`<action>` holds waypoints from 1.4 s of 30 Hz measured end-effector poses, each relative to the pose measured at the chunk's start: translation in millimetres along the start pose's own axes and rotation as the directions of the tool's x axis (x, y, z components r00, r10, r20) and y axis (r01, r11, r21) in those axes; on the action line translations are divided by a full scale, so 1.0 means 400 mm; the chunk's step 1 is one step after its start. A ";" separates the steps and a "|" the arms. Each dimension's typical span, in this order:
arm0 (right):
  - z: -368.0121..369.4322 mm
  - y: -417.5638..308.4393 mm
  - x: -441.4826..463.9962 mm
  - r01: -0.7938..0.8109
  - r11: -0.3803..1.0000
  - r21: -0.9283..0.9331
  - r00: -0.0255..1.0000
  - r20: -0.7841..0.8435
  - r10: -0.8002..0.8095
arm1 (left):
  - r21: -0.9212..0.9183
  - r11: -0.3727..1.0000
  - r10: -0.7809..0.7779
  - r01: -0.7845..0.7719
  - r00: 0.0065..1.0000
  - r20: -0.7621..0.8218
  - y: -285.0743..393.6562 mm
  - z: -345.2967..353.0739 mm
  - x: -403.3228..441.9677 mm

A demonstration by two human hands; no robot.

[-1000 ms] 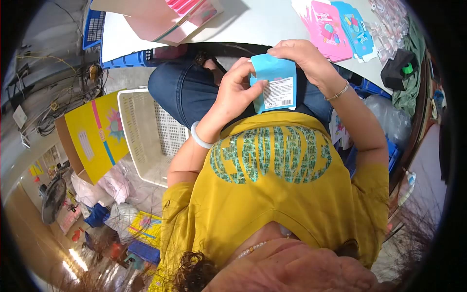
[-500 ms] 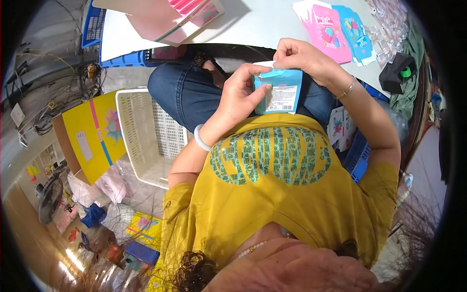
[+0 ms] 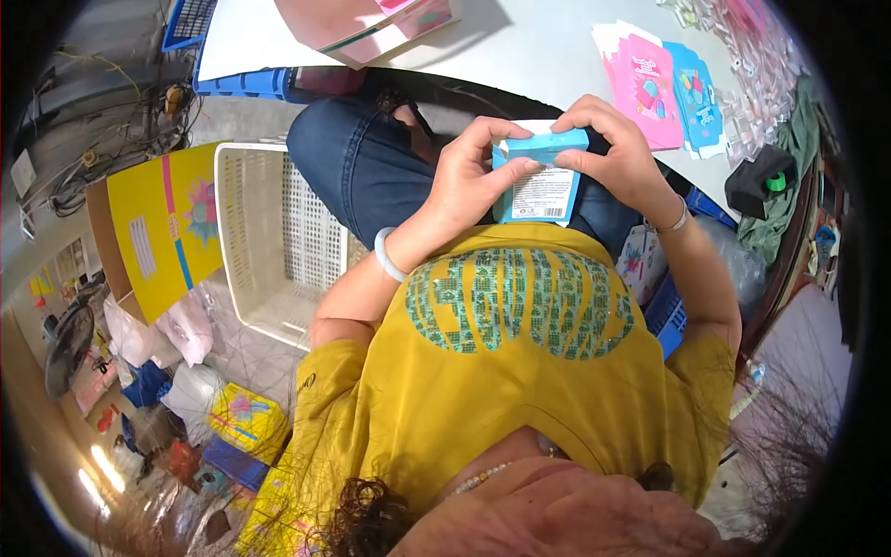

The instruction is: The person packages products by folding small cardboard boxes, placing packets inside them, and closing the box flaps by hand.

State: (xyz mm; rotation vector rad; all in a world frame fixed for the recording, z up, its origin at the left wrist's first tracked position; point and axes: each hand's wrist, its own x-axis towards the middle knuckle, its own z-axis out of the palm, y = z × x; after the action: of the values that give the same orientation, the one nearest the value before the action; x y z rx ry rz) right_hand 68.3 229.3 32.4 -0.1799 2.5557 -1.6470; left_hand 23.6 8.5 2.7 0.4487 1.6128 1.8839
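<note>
A small light-blue paper carton with a white label and barcode is between my two hands, close to my waist. My left hand grips its left side, thumb on the front and fingers behind the top. My right hand pinches the upper right edge. At the top, a blue flap stands folded across between both thumbs, with a white inner panel showing behind it. The carton's lower part rests near my lap, and whether anything is inside is hidden.
Pink flat cartons and blue ones lie stacked on the white table, beside many small clear packets. An open pink box stands at left. On the floor are a white plastic crate and a yellow carton.
The carton's top flap has been bent into a clear fold toward me. My right hand has lowered its thumb onto it. The view has shifted slightly.
</note>
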 end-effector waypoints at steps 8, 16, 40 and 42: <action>0.001 0.001 -0.001 0.086 0.996 -0.024 0.996 0.004 -0.086 | 0.087 0.987 0.140 -0.131 0.984 -0.105 -0.055 0.012 0.000; 0.012 -0.004 -0.006 0.007 1.000 -0.009 0.998 0.055 -0.006 | 0.048 0.989 0.141 -0.137 0.985 -0.100 -0.052 0.008 -0.005; 0.050 -0.011 0.006 0.034 0.997 0.073 0.964 -0.264 -0.013 | 0.014 0.975 0.219 -0.220 0.963 -0.155 -0.017 0.029 0.052; 0.038 -0.019 0.008 0.011 0.995 0.099 0.951 -0.309 0.020 | 0.013 0.974 0.223 -0.226 0.947 -0.233 -0.005 0.032 0.057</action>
State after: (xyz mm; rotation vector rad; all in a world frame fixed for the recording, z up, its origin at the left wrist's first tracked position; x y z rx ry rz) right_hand 67.6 212.1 33.0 0.1026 2.6746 -1.9335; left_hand 14.6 32.9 0.4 0.4334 1.7601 2.1862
